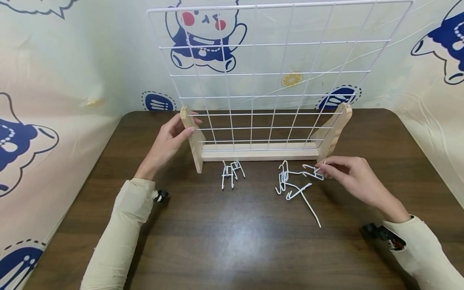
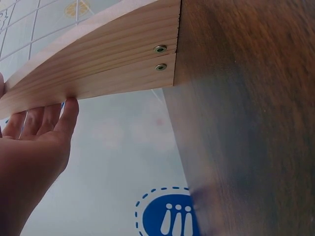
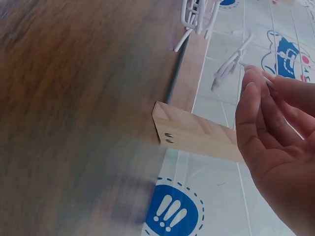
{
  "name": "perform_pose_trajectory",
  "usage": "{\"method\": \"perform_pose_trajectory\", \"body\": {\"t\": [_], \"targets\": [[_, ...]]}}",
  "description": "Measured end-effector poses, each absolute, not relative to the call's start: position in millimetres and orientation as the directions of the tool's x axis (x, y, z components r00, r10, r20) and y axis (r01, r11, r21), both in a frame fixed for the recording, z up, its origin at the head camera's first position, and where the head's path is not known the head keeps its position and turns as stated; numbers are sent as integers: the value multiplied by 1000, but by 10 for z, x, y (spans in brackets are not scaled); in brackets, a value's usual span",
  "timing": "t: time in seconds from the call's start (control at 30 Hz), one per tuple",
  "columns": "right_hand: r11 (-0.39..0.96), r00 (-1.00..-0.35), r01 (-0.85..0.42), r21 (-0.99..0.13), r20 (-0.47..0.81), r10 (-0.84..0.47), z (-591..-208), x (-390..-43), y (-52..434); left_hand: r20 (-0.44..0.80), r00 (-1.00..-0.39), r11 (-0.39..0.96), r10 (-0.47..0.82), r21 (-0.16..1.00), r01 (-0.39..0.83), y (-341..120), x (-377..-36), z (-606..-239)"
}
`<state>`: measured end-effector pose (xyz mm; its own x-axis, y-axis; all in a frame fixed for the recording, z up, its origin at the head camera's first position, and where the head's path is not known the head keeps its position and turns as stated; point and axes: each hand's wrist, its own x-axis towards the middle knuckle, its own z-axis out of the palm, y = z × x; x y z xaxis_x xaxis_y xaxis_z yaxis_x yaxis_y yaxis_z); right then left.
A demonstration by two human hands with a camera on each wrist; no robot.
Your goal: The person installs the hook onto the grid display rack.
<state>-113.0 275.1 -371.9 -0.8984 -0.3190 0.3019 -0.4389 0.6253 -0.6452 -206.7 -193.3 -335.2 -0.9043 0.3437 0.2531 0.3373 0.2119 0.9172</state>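
Note:
A white wire grid panel (image 1: 275, 73) stands upright in a wooden stand (image 1: 259, 155) on a dark brown table (image 1: 232, 241). My left hand (image 1: 188, 123) holds the stand's left upright (image 1: 194, 149) near its top, thumb in front and fingers behind; in the left wrist view its fingers (image 2: 66, 115) lie against the wood (image 2: 98, 64). My right hand (image 1: 320, 171) pinches a small white wire hook (image 1: 312, 173) just in front of the right upright (image 1: 335, 129). The right wrist view shows that hook (image 3: 229, 66) at my fingertips (image 3: 251, 83).
A loose pile of white hooks (image 1: 290, 181) lies left of my right hand, and a smaller cluster of hooks (image 1: 232, 173) lies before the stand's left half. A cartoon-printed cloth (image 1: 54, 80) covers the walls behind and beside the table.

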Motion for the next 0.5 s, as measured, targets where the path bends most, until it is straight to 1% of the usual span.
{"method": "perform_pose_trajectory", "body": {"t": [0.33,0.5], "targets": [[531,-931,-357,-768,247,-269,-3631,-1086,2730,262,-901,209,347,915,346,-1938,-2070,-3354],[523,-948,-307,-795,207,-240,-3599,-1073,2727,253,-903,210,348,917,338,-1941,-2068,-3351]]}}
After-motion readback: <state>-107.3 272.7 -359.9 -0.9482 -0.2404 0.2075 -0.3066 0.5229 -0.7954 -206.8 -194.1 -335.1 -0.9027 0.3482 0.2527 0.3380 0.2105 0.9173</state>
